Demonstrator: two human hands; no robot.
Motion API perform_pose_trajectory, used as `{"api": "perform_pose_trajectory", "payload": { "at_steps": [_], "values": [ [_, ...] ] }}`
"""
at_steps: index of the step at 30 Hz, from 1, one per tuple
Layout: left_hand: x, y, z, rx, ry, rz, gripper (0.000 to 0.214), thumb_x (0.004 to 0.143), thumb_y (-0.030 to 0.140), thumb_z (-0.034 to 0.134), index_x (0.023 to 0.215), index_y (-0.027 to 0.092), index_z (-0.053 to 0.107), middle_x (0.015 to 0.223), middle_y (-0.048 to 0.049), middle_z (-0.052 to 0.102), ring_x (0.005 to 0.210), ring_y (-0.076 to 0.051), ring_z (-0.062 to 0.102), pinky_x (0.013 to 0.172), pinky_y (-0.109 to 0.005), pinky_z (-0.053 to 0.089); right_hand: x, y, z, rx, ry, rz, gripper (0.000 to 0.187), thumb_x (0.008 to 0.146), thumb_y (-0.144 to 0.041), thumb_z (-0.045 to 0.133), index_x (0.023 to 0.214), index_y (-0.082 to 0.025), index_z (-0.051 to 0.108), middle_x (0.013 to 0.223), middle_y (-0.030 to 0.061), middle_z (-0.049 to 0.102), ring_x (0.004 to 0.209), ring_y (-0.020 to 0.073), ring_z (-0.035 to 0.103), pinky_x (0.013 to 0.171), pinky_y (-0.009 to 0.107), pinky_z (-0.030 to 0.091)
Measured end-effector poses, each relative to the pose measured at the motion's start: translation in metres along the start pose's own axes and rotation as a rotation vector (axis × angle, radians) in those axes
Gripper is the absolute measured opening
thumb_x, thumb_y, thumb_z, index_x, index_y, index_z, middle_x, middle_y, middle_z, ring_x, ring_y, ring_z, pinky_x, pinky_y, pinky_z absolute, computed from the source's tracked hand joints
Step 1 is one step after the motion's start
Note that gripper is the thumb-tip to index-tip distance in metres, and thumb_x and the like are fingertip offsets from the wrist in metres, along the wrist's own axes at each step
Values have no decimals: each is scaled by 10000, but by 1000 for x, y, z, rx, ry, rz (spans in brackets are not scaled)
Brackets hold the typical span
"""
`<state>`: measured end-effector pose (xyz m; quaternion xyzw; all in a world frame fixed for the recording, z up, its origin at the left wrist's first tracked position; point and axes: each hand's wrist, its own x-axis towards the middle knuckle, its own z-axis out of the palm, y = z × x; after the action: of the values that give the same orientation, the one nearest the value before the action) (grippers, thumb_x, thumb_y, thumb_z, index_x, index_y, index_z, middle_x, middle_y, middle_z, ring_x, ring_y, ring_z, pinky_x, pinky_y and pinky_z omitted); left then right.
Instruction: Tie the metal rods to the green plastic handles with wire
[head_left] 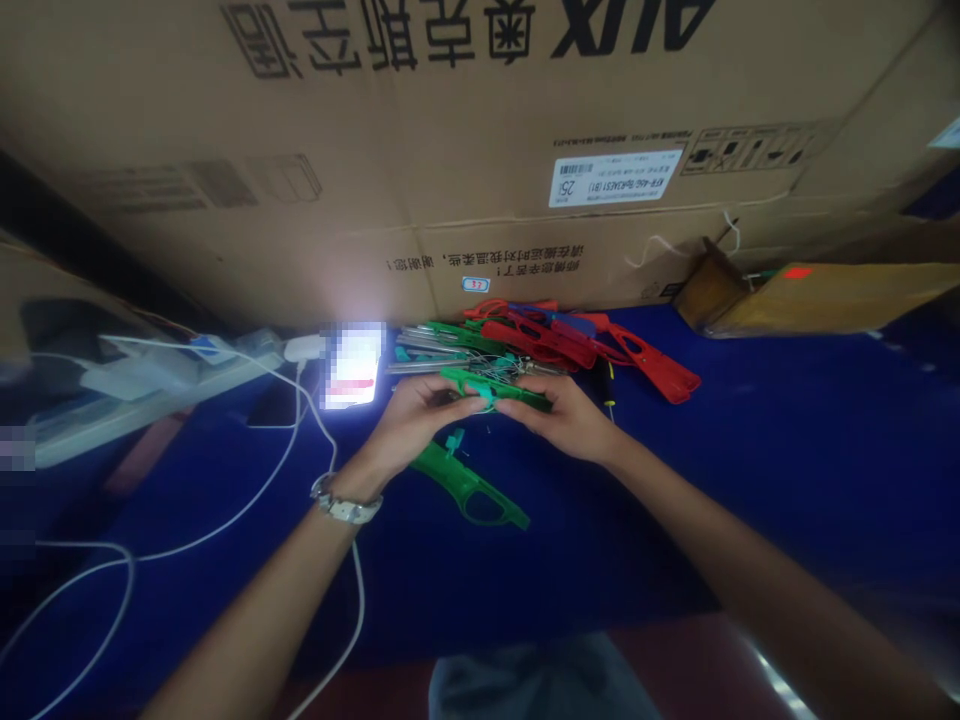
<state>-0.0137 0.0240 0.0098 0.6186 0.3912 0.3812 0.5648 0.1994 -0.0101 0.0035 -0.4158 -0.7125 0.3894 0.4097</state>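
Cardboard carton (450,150) at 12 o'clock, blue worktop (600,540) before it, green plastic handle shell (466,380) at the centre.
At 1 o'clock from this shell, red shells (540,342) lie heaped. The left hand (414,415), at 8 o'clock, and the right hand (571,415), at 4 o'clock, are nearly closed, pinching it between thumb and fingers. A loose green shell (448,474) rests at 6 o'clock; a small turquoise part (488,394) is at the thumb tips.

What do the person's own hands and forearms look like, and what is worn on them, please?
Both the left hand and the right hand are without gloves. No sleeve shows on either forearm. The left wrist wears a pale, silvery band; whether watch or bracelet is unclear. Nothing is visible on the right wrist.
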Motion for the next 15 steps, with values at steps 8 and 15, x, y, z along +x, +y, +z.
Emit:
{"api": "perform_pose_trajectory", "payload": {
  "at_steps": [8,15],
  "values": [
    [0,-2,8,43,82,8,251,735,407,833,717,182,722,685,1,667,640,-131,582,631,-260,485,0,1,1,-45,31,-34,384,929,-531,594,764,-184,598,741,-5,535,709,133,463,674,270,386],
    [1,-4,3,59,22,12,263,780,422,798,716,185,704,730,-8,671,663,-130,564,623,-256,464,-1,-2,3,31,-2,98,472,901,-609,589,674,-202,511,574,-45,450,557,105,406,541,251,334]
  ]
}}
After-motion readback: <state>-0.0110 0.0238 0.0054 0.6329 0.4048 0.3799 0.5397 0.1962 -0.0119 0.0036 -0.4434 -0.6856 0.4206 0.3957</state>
